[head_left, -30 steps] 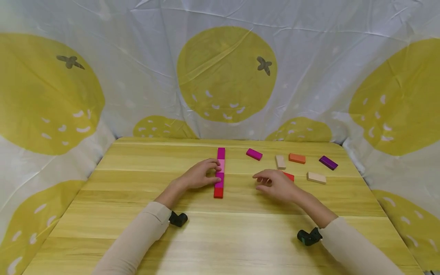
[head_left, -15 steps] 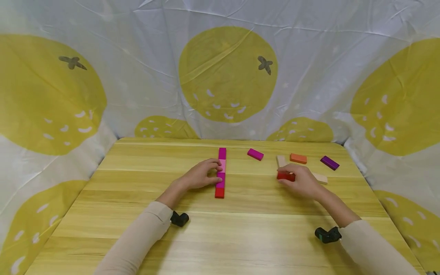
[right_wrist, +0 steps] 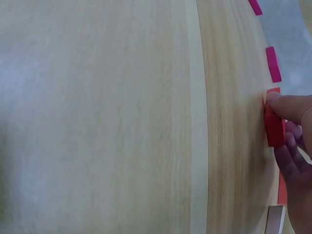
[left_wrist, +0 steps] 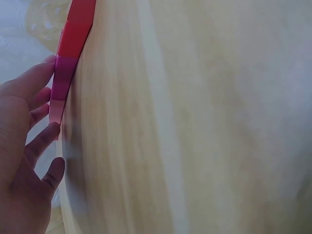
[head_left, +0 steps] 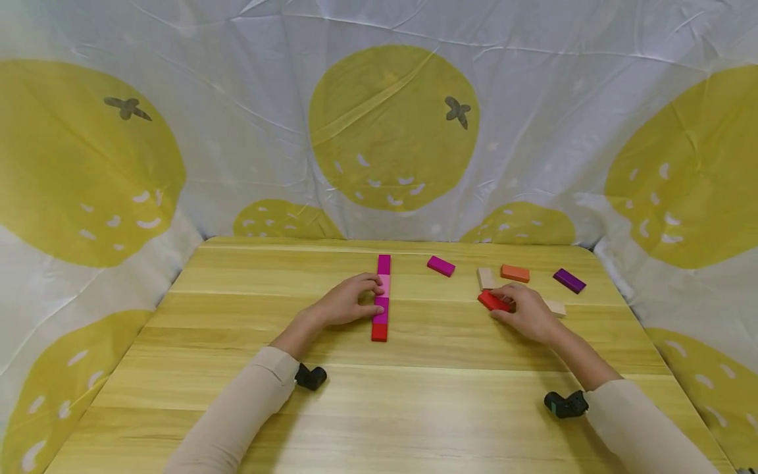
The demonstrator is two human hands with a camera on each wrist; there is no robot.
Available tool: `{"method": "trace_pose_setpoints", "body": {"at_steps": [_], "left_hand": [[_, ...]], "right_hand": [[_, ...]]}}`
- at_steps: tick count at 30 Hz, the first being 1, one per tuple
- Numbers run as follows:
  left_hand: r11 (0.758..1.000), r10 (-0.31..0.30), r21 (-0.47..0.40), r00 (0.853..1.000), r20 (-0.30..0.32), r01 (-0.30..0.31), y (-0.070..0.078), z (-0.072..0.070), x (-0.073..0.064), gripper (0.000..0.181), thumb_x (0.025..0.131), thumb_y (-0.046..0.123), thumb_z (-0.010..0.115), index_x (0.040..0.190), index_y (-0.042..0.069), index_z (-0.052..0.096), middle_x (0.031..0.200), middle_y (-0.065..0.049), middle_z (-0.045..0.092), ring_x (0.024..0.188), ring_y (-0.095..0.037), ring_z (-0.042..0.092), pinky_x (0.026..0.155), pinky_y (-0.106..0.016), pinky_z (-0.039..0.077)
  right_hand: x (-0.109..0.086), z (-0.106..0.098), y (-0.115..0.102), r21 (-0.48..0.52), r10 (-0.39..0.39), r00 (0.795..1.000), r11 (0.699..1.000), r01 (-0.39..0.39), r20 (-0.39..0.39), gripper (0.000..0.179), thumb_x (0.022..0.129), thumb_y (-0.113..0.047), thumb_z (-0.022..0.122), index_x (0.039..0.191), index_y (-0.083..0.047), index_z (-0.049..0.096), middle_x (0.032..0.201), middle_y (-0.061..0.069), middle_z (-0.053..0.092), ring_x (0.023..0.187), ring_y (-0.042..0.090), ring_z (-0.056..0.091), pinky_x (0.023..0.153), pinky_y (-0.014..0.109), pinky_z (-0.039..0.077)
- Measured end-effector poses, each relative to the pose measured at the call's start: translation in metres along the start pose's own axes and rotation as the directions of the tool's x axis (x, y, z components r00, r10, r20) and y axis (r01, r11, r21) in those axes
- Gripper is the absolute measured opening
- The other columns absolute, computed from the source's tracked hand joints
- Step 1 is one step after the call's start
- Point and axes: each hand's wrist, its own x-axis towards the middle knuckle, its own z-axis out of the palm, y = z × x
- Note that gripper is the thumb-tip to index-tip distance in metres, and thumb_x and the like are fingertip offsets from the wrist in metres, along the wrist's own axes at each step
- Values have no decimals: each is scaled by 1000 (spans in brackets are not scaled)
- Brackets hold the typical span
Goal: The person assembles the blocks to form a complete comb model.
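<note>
A straight row of flat wooden blocks lies at the table's middle: a magenta block (head_left: 384,263) at the far end, then a pink block (head_left: 386,286), another magenta block (head_left: 381,317) and a red block (head_left: 379,332) nearest me. My left hand (head_left: 348,301) rests at the row's left side, relaxed fingers at the pink block and thumb touching the nearer magenta one. To the right, my right hand (head_left: 527,312) pinches a second red block (head_left: 491,301) between thumb and fingers, slanted, its far edge by a plain wooden block (head_left: 485,278).
Loose blocks lie around the right hand: a magenta one (head_left: 441,266), an orange one (head_left: 515,273), a purple one (head_left: 570,281) and a plain one (head_left: 555,308) partly behind the hand. A printed cloth (head_left: 391,224) hangs behind the wooden table (head_left: 414,408).
My right hand has moved right to the loose red block and taken hold of it; the block has turned to a slant. The left hand stays at the row.
</note>
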Motion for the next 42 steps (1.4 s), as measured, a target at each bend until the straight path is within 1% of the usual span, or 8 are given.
{"method": "trace_pose_setpoints", "body": {"at_steps": [5,9,14,18,22,27,36,42], "left_hand": [[1000,-1,6,1000,-7,1,0,-1,0,35,95,27,79,118,2,71,138,-7,56,132,-26,50,117,-39,35],[1000,6,3,1000,-14,-6,2,-2,1,35,94,27,79,118,2,72,137,-7,57,132,-26,50,118,-38,34],[1000,13,4,1000,-13,-13,2,-2,0,35,94,27,79,118,2,71,136,-8,57,131,-26,50,117,-39,34],[1000,6,-1,1000,-10,-6,3,-3,0,35,95,27,79,118,2,71,137,-7,56,132,-26,50,117,-39,34],[1000,6,6,1000,-11,-6,3,-3,-1,36,95,27,79,119,2,71,137,-7,56,131,-26,50,117,-39,34],[1000,8,6,1000,-11,-8,2,-1,0,35,95,28,79,118,2,71,136,-6,57,131,-25,51,117,-38,35],[1000,11,-2,1000,-17,-11,0,0,0,34,95,29,79,117,3,71,136,-5,57,129,-25,51,116,-39,36],[1000,5,7,1000,-16,-5,0,0,0,35,95,28,79,117,3,71,136,-5,57,130,-25,51,117,-38,35]], "right_hand": [[2,0,2,30,56,998,998,-57,21,48,90,-15,83,128,9,67,108,16,68,89,25,62,76,40,55],[2,0,3,82,112,992,990,-116,52,49,90,-17,83,126,11,66,107,16,70,90,25,64,78,39,56],[0,3,0,130,123,991,983,-128,43,47,91,-18,83,127,8,68,107,13,69,91,25,63,78,33,55],[-1,8,-10,184,91,994,978,-99,53,48,91,-18,83,129,6,67,109,12,69,94,24,64,79,29,55],[1,17,-28,232,27,994,971,-51,108,46,90,-17,83,127,5,67,110,9,69,97,23,65,83,33,57],[3,29,-47,255,-47,991,967,13,126,44,89,-15,84,126,3,69,109,5,68,96,19,65,83,33,58],[5,40,-72,261,-135,978,961,91,156,43,87,-17,87,122,0,70,105,0,67,92,16,62,81,31,57],[5,51,-94,300,-191,963,945,129,188,42,86,-17,87,121,-1,71,103,-1,66,91,15,62,81,31,57]]}}
